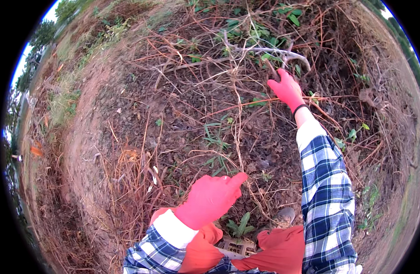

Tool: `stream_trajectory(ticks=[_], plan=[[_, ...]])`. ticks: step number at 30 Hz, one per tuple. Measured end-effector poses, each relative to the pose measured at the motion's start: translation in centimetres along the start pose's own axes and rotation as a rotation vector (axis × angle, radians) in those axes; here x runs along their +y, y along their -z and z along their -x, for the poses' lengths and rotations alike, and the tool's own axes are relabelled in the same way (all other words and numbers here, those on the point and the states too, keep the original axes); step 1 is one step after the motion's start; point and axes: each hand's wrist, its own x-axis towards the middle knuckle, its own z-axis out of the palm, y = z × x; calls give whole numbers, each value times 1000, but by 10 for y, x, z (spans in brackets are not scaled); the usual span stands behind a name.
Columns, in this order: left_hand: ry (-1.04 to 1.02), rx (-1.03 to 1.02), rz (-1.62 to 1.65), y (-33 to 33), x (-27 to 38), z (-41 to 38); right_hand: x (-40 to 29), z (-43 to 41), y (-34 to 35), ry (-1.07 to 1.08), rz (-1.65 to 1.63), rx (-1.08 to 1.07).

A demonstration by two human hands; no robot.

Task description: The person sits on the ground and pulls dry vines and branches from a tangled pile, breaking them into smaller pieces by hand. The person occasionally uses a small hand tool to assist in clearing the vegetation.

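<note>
My left hand (pixel 213 198), in a pink-red glove, is at the lower middle with its index finger extended; its other fingers are curled and partly hidden. Its fingertip lies by the lower part of a long pale dry vine (pixel 238 137) running up the middle. My right hand (pixel 287 88), gloved alike with a dark band at the wrist, reaches to the upper right. Its thumb and fingers are around the lower end of a short brown stick or tool (pixel 272 70); which one is unclear. Just above that hand lies a curved grey branch (pixel 275 51).
Reddish dry stems (pixel 141 191) stand in a clump at the lower left. Tangled vines and green leaves (pixel 293 19) cover the ground at the top. A shoe (pixel 286 216) and a plastic grate-like crate or seat (pixel 235 246) show near my legs.
</note>
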Motion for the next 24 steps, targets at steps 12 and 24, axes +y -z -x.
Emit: stream_trajectory(ticks=[12, 24], plan=[[-97, -40, -13, -4, 2, 8, 8, 76, 21, 66, -83, 10], [-1, -180, 76, -1, -6, 19, 3, 178, 53, 40, 34, 65]])
